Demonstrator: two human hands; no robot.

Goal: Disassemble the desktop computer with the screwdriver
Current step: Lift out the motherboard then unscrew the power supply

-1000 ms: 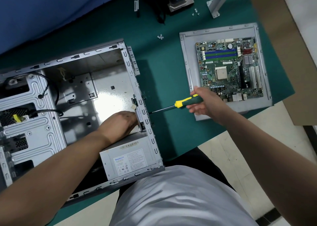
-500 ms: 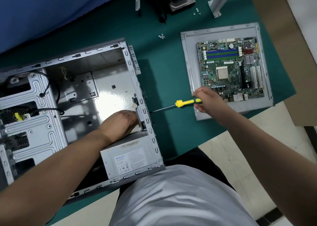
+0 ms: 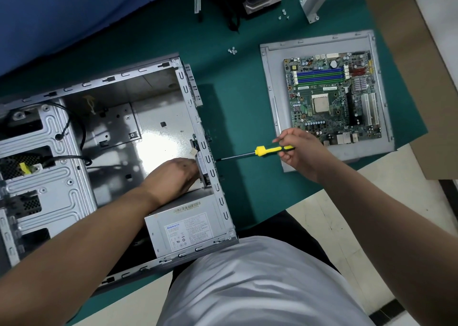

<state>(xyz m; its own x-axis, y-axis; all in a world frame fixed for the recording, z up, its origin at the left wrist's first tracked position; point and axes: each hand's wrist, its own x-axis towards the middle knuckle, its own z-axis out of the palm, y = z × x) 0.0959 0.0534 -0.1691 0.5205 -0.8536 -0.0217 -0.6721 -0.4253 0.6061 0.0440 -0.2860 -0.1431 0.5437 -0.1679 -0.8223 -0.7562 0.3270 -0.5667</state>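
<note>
- The open computer case (image 3: 104, 137) lies on the green counter (image 3: 238, 112), left of frame.
- The right hand (image 3: 301, 152) grips the screwdriver (image 3: 247, 154) handle at centre, tip touching the case's rear wall.
- The left hand (image 3: 177, 174) reaches inside beside the power supply (image 3: 186, 229); its grip cannot be told.

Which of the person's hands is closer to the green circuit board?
Right. The right hand overlaps the motherboard's near edge; the left hand reaches inside the computer case, well away.
</note>
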